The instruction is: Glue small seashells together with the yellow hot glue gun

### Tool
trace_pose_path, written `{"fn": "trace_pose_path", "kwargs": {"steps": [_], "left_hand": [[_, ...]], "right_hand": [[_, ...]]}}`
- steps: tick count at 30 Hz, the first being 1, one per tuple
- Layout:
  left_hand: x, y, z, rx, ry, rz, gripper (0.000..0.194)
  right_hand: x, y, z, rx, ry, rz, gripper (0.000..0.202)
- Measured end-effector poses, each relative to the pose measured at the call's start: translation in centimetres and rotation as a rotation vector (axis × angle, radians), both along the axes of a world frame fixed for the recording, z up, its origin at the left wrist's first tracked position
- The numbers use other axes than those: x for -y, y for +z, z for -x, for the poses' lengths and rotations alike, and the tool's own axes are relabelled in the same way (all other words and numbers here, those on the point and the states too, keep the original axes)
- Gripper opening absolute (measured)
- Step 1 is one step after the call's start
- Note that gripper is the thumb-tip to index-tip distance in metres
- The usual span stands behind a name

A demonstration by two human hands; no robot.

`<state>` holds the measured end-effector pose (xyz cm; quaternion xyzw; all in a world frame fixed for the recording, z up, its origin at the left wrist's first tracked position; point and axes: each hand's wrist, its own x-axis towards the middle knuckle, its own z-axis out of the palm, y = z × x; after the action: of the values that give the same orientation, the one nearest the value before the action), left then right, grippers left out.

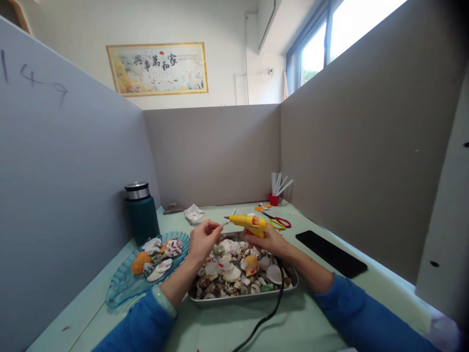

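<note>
My right hand (268, 240) is wrapped round a yellow hot glue gun (249, 223), whose dark nozzle points left. Close to the nozzle, my left hand (205, 239) pinches something small and thin between thumb and fingertips; it is too small to name. Both hands are above a metal tray (242, 297) heaped with seashells (231, 274), among them an orange one and several spotted spiral ones. From the glue gun a black cord (269, 315) runs down over the tray's edge. To the left, a blue shell-shaped dish (119, 283) holds larger scallop shells (173, 248).
A dark green bottle (142, 220) stands behind the dish. At the back are a crumpled white packet (194, 213), scissors (280, 223) and a red cup (273, 199) of glue sticks. A black phone-like slab (330, 253) lies right. Grey partitions (216, 156) enclose the table.
</note>
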<state>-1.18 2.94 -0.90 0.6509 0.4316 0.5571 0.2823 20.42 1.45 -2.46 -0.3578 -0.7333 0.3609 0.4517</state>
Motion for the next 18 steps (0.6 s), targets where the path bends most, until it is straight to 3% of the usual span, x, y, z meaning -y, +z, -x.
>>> {"fn": "trace_pose_path", "kwargs": {"steps": [18], "left_hand": [[0.16, -0.03, 0.03, -0.02, 0.004, -0.014, 0.024]], "right_hand": [[0.34, 0.48, -0.12, 0.012, 0.004, -0.007, 0.029]]}}
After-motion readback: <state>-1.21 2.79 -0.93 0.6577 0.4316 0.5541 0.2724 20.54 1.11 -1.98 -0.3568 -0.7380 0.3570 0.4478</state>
